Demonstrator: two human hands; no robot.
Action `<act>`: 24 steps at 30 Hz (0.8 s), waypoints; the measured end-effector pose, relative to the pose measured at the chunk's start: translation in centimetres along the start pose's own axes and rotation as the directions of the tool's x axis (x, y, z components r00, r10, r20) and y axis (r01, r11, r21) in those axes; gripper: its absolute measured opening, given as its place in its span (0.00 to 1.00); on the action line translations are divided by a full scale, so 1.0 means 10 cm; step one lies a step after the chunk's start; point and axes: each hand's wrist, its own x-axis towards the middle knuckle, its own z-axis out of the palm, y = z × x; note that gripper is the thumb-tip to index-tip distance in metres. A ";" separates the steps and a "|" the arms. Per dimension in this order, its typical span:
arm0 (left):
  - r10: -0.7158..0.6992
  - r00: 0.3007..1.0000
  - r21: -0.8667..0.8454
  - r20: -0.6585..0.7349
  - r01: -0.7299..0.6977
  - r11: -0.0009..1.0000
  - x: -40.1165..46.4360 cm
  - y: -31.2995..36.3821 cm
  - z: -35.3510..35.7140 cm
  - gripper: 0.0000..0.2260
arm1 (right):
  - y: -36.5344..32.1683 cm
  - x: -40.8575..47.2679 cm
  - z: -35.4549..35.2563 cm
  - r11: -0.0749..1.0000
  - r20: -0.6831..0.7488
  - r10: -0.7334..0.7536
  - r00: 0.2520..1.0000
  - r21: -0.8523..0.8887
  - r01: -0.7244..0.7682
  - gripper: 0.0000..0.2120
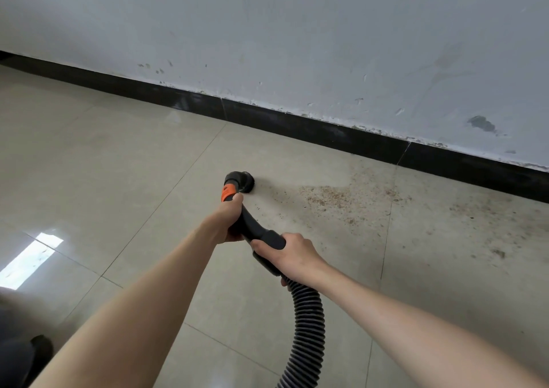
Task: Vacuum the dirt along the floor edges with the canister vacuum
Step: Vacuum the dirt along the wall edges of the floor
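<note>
A: From the head view, where do we stand?

B: We hold the vacuum with both hands. Our left hand (227, 220) is curled round the black handle tube (252, 228) just behind the orange collar (228, 193), and our right hand (289, 252) grips the cuff where the ribbed hose (307, 313) joins it. The canister itself is out of sight; the hose runs off the bottom edge.

A: And the nozzle?

B: The round brush head (242, 181) is down at the floor (118, 165), short of the black baseboard (297, 126) and just left of the dirt.

A: So how much have we done?

B: We judge it an early stage. The tiles to the left of the brush look clean, though we cannot say whether that is our work. To the right, a dense patch of brownish dirt (332, 197) lies near the baseboard, with thinner scatter (475, 218) spreading further right.

A: What is left, then?

B: That whole stretch along the wall, as far as we can see it.
</note>
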 end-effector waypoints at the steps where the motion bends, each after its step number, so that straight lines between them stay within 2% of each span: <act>1: 0.003 1.000 0.016 0.006 -0.003 1.000 -0.01 0.01 0.01 0.15 | 0.01 -0.02 0.00 1.000 -0.008 0.010 1.000 0.016 -0.010 0.21; 8: 0.015 0.998 0.095 0.056 -0.021 0.995 -0.14 0.05 0.26 0.16 | 0.12 -0.20 -0.08 0.996 -0.076 0.061 0.995 0.073 -0.056 0.23; 15: -0.029 0.982 0.032 0.186 0.024 0.999 -0.27 0.02 0.60 0.17 | 0.30 -0.42 -0.25 0.989 -0.149 0.112 0.982 0.111 -0.096 0.21; 24: 0.019 0.973 0.002 0.230 -0.020 1.000 -0.41 -0.01 1.11 0.17 | 0.54 -0.56 -0.50 0.983 -0.242 0.172 0.955 0.106 -0.150 0.22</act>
